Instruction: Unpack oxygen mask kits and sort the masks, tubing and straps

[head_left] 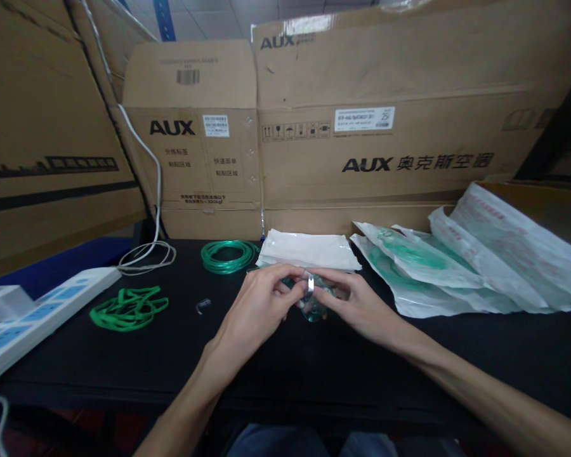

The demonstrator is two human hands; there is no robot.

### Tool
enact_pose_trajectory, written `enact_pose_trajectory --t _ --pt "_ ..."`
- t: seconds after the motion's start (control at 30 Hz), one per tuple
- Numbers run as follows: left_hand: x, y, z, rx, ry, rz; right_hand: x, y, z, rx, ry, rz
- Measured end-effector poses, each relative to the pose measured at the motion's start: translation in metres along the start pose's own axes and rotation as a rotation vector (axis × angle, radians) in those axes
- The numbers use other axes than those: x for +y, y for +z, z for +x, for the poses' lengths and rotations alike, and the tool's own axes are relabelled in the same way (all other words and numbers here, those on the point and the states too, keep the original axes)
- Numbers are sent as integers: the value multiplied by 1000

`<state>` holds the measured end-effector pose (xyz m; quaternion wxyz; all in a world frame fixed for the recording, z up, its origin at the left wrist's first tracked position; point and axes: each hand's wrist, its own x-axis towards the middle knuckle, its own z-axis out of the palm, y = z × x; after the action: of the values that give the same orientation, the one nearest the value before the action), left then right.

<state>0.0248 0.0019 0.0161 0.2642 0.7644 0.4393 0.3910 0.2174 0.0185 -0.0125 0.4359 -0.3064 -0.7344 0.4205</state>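
Both hands meet over the middle of the black table, fingers pinched round a clear green plastic oxygen mask (313, 312). A shiny metal nose strip (311, 284) stands upright on it between the fingertips. My left hand (271, 289) grips the mask from the left, thumb close to the strip. From the other side my right hand (347, 292) has thumb and forefinger at the strip. Fingers cover much of the mask. Behind the hands lie a coil of green tubing (228, 256) and a flat white packet (309, 249).
Left on the table are a bundled green elastic strap (129, 309), a small clear plastic piece (203, 306) and a white power strip (52, 317) with a cable. White bags (423, 266) with green tubing are piled at right. Cardboard boxes (380, 139) wall off the back.
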Motion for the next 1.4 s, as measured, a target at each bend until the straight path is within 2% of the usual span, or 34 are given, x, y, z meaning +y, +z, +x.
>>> enact_pose_trajectory --t 0.17,0.23,0.4,0.57,1.07,1.4 --pt "3 1 -1 156 2 28 -5 0 2 56 -5 -58" --pt "5 0 -1 175 -2 46 -7 -1 2 71 -12 -90" --pt "5 2 -3 10 7 31 -6 -3 2 83 2 -137" --pt "1 2 -3 -48 7 10 -3 -4 0 77 24 -149" --pt "3 2 -4 -23 16 16 -7 -3 -5 40 13 -206" --pt "6 4 -5 -49 4 16 0 -5 -6 51 -7 -248"
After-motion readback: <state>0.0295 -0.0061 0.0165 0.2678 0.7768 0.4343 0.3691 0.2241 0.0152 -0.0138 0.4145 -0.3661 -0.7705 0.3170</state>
